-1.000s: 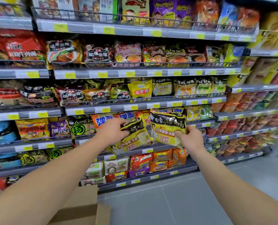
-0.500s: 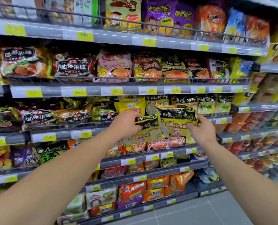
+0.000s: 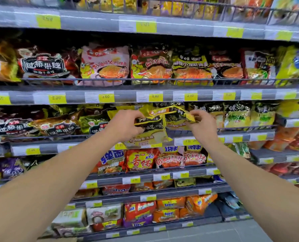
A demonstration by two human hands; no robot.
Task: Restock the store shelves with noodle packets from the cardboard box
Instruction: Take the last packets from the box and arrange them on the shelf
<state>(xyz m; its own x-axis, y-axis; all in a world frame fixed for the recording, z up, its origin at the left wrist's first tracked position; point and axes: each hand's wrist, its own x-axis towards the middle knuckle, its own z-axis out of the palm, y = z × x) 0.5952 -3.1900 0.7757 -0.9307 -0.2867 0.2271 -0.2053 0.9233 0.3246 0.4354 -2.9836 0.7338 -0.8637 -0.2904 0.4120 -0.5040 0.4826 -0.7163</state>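
At a store shelf (image 3: 215,132), the left hand (image 3: 126,125) grips a yellow-and-black noodle packet (image 3: 150,131) while the right hand (image 3: 202,124) pinches a second packet (image 3: 175,112); placing is under way, and next both likely need sliding behind the rail.

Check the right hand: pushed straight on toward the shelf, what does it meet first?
Probably the black-and-yellow packets already standing behind the shelf rail; the right hand pinches a yellow packet tilted into them. Depth is unclear.
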